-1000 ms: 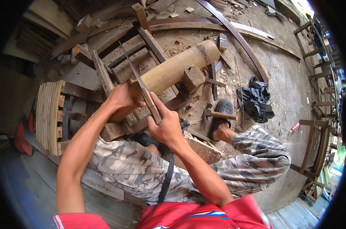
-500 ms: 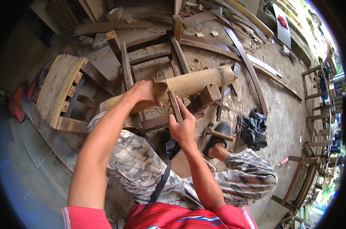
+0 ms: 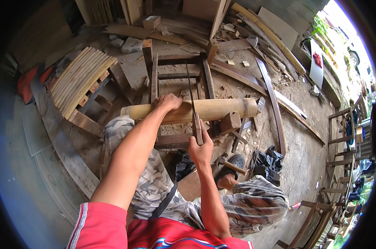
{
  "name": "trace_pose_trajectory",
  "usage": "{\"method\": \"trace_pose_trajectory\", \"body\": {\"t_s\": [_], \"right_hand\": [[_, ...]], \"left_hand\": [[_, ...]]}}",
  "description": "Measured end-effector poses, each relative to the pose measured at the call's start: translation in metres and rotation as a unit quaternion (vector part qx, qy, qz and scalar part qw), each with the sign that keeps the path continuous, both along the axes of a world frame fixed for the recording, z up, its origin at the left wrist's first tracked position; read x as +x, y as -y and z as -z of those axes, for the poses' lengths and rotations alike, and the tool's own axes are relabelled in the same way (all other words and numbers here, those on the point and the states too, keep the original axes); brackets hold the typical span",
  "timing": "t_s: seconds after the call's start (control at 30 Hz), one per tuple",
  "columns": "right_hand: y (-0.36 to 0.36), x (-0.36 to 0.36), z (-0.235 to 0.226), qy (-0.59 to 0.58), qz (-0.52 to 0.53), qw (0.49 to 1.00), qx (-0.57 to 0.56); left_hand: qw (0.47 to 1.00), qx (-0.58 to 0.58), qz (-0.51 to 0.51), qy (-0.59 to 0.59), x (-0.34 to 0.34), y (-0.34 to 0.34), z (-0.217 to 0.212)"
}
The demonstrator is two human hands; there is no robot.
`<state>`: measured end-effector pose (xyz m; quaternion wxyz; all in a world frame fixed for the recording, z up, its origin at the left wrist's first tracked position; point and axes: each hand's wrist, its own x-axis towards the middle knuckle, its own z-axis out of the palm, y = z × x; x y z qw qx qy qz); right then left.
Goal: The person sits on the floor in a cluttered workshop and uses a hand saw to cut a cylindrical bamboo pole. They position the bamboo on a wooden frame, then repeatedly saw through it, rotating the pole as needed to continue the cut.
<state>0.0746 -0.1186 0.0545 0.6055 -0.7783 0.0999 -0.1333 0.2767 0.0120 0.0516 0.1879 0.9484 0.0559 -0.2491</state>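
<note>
A thick yellow bamboo pole (image 3: 227, 108) lies crosswise over a dark wooden frame (image 3: 208, 76). On its left part rests my left hand (image 3: 169, 102), the fingers curled over the top and pressing on it. My right hand (image 3: 201, 148) is wrapped round the wooden handle of a handsaw (image 3: 191, 87). The saw's long thin blade points away from me and crosses the bamboo just right of my left hand. Beside the blade, a notch or cut shows in the bamboo's upper side. A wooden block (image 3: 230, 123) stands against the pole's near side, toward its right end.
At left stands a slatted bamboo seat (image 3: 82, 81). A hammer (image 3: 233, 166) lies across my shoe, near a crumpled black plastic bag (image 3: 267, 162). Long planks (image 3: 273, 103) and scraps cover the floor at the right and back. Wooden chairs (image 3: 341, 153) line the right side.
The view has turned, so the bamboo now looks more level and the frame sits farther right. My left hand still holds the pole, and the saw stays across it in my right hand.
</note>
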Motion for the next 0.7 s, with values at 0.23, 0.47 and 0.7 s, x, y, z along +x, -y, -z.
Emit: {"method": "trace_pose_trajectory", "body": {"t_s": [0.23, 0.47, 0.7], "right_hand": [[0.003, -0.010, -0.001, -0.019, -0.013, 1.000, -0.003], [-0.004, -0.021, -0.008, -0.011, 0.006, 0.999, -0.044], [0.008, -0.143, -0.048, -0.114, 0.000, 0.991, -0.067]], "left_hand": [[0.999, 0.005, -0.027, -0.026, 0.001, 0.006, -0.002], [0.999, 0.004, -0.032, -0.042, 0.005, 0.004, -0.002], [0.996, -0.023, 0.026, -0.088, 0.016, -0.002, 0.015]]}}
